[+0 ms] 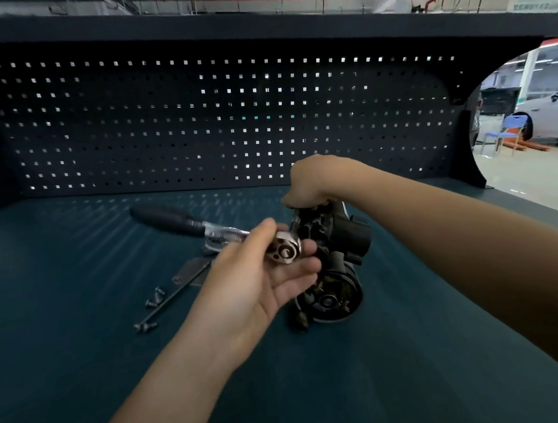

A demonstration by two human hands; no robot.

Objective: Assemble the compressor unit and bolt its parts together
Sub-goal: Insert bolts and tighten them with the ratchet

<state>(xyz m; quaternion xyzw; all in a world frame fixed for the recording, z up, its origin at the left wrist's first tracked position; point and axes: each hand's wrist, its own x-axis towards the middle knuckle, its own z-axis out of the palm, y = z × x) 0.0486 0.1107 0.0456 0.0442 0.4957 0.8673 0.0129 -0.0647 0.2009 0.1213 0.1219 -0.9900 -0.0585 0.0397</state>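
Note:
The black compressor unit [336, 260] lies on the teal bench mat [77, 336], its round end facing me. My right hand [315, 181] grips the top of its far end from above. My left hand [261, 282], palm up, holds the chrome head of a ratchet wrench [287, 250] between thumb and fingers, right against the compressor's left side. The wrench's black handle [165, 220] points away to the upper left.
Two long bolts [173, 300] and a few short screws [154, 296] lie on the mat left of the compressor, with a thin metal plate [191, 272] beside them. A dark pegboard [226, 113] walls the back of the bench.

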